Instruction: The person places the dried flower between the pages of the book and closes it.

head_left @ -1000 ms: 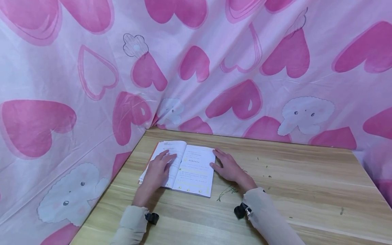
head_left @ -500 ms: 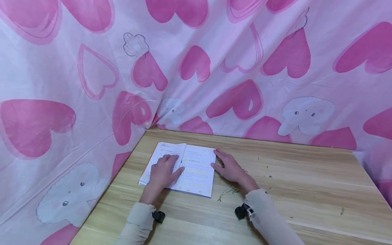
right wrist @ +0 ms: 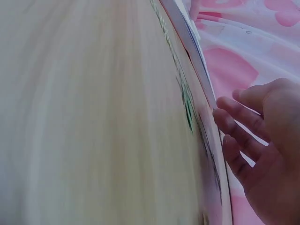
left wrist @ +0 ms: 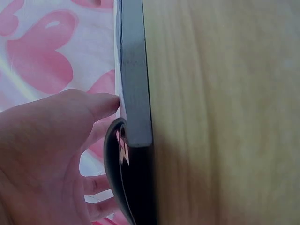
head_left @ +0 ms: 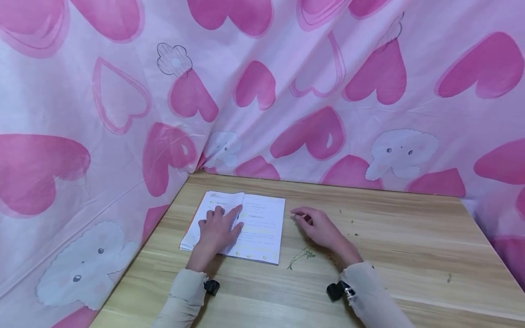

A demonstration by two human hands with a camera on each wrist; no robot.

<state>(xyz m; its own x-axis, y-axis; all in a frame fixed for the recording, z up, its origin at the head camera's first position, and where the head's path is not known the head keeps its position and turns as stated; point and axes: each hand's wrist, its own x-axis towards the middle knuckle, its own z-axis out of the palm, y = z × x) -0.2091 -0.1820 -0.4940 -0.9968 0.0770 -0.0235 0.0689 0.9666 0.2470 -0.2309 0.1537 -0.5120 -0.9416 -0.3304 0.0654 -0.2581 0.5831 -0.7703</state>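
An open book [head_left: 262, 228] with white printed pages lies on the wooden table, left of the middle. My left hand [head_left: 217, 230] rests spread on its left page near the spine, thumb and forefinger reaching to the fold. In the left wrist view the thumb touches the top of the book's thick page edge [left wrist: 136, 70], and the left page's lower edge curls up. My right hand [head_left: 321, 228] is a little right of the book, apart from it, fingers loosely bent and holding nothing. The right wrist view shows these fingers relaxed beyond the book's side [right wrist: 192, 42].
A green sprig pattern [head_left: 301, 257] marks the wooden table [head_left: 393, 255] between the book and the right forearm. Small dark marks dot the right side. A pink heart-print cloth [head_left: 307, 91] hangs behind and along the left edge.
My left hand has shifted right across the left page to the fold, its thumb now spread. My right hand has let go of the book's right edge and drawn away to the right.
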